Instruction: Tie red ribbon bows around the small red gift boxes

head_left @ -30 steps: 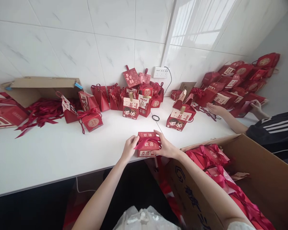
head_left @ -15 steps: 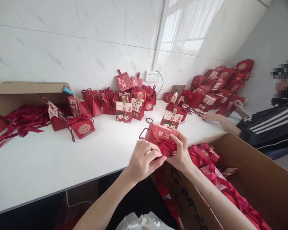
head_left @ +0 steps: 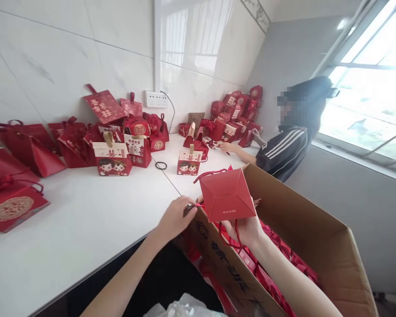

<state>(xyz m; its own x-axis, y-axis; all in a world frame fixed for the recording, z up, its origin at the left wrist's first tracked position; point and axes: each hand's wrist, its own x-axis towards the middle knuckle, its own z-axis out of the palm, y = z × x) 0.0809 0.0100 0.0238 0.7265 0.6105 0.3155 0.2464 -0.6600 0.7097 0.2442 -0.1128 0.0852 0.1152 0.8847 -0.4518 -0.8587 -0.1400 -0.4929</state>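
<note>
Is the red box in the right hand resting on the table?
No. The right hand holds the red box in the air above the cardboard carton, bottom face toward the camera, clear of the white table.

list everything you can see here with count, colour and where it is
gift box: one, red, underside up, held over the cardboard box
cardboard box: one, brown, open, at the right, red items inside
counter: one, white, along the tiled wall
cartoon-couple boxes: two, red and white, mid counter
hair tie: one, black, on the counter between them
red boxes and bags: many, against the wall
far pile of boxes: many, red, in the corner
wall socket: one, white, on the wall
co-worker: one, black striped jacket, by the window
left hand: pinching a ribbon end at the gift box's edge
right hand: under the gift box, gripping it
</note>
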